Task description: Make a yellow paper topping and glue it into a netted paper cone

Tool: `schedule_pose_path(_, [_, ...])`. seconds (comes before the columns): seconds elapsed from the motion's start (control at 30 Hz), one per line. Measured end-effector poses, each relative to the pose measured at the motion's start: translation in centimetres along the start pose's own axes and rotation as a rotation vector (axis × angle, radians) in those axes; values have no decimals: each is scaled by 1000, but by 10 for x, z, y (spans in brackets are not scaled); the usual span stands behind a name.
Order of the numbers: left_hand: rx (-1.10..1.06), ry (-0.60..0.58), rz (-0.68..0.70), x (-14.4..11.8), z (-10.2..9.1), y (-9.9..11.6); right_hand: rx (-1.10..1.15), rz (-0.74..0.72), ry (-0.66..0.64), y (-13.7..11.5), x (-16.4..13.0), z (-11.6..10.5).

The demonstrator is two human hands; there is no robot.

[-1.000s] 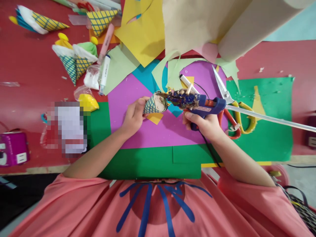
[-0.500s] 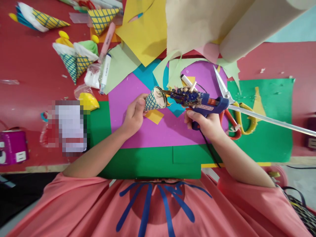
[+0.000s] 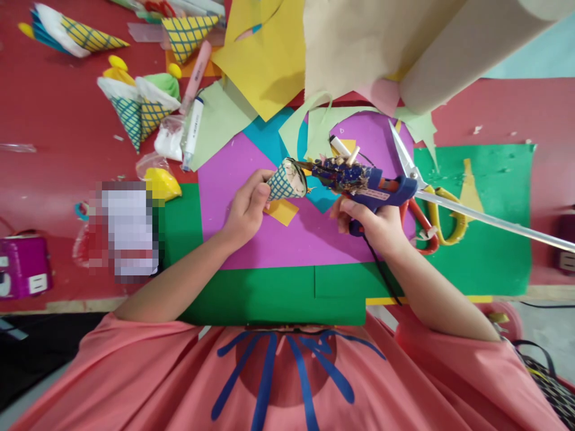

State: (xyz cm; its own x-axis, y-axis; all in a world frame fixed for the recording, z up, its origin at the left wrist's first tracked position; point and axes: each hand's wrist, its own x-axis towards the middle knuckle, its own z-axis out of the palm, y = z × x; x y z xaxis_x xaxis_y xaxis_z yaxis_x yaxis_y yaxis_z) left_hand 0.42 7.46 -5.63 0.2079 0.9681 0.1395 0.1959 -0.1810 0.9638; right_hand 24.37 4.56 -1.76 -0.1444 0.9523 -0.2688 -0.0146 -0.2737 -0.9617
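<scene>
My left hand [image 3: 247,206] is closed round a small paper cone [image 3: 287,181] with a blue-green lattice pattern, its wide end facing right. Pale material shows inside the cone's mouth. In my right hand [image 3: 372,224] is a blue hot glue gun [image 3: 359,179], its barrel crusted with dried glue and scraps. The gun's nozzle lies at the upper rim of the cone; whether it touches cannot be made out. A long clear glue stick [image 3: 494,216] sticks out of the gun's back. Below the cone lies a small orange paper piece [image 3: 282,211] on a purple sheet [image 3: 251,245].
Scissors [image 3: 442,212] with yellow and red handles lie right of the gun. Patterned ice-cream cones [image 3: 155,114], markers [image 3: 193,133] and a bag of yellow clay [image 3: 162,182] are at left. A brown paper roll [image 3: 467,54] stands at the back right.
The cone in my left hand has shifted slightly right and turned a little. The glue gun stays almost where it was, its nozzle still by the cone's rim.
</scene>
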Motion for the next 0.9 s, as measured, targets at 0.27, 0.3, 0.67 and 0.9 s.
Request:
schedule_pose_path(0.27, [26,7,30,0,-1,1,6,0,23,2,0,1])
schedule_pose_path(0.3, [29,13,32,0,-1,1,3,2,26,2,0,1])
schedule_pose_path(0.67, [-40,129,39,0,1,0,-84,31,-11,-6,-3,1])
schedule_pose_path(0.9, [-229,327,-64,8,2,-5,-27,15,-1,-19,-4,-10])
